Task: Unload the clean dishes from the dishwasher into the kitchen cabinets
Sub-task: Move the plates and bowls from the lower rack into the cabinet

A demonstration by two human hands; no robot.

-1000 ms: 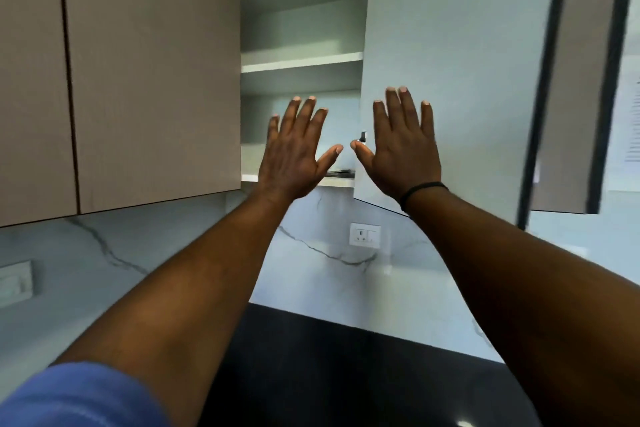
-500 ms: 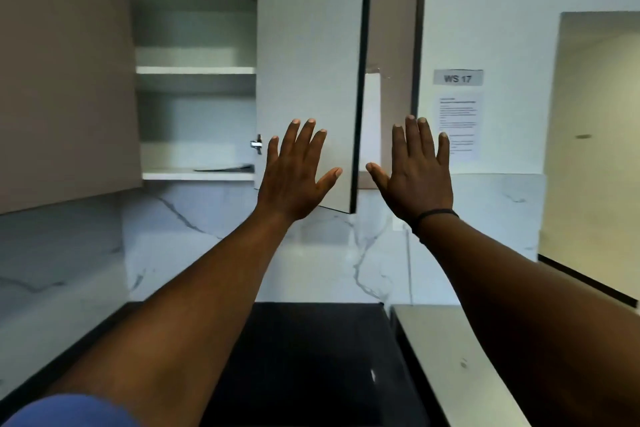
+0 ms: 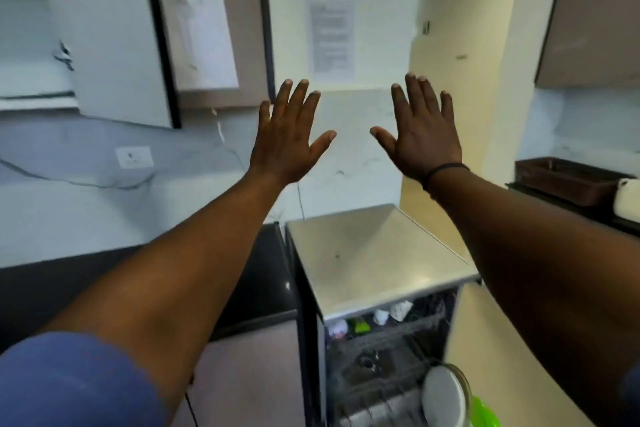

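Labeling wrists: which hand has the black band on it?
The right hand: a thin black band circles its wrist. The left hand has a bare wrist. Both are raised, fingers spread, holding nothing.

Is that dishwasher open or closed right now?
Open. The dishwasher shows its racks below the steel top, with a white plate standing in the lower one.

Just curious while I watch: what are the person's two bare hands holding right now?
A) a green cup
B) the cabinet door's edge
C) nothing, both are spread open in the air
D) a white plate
C: the left hand and right hand are raised with fingers spread, touching nothing, while the round white plate sits in the open dishwasher's rack.
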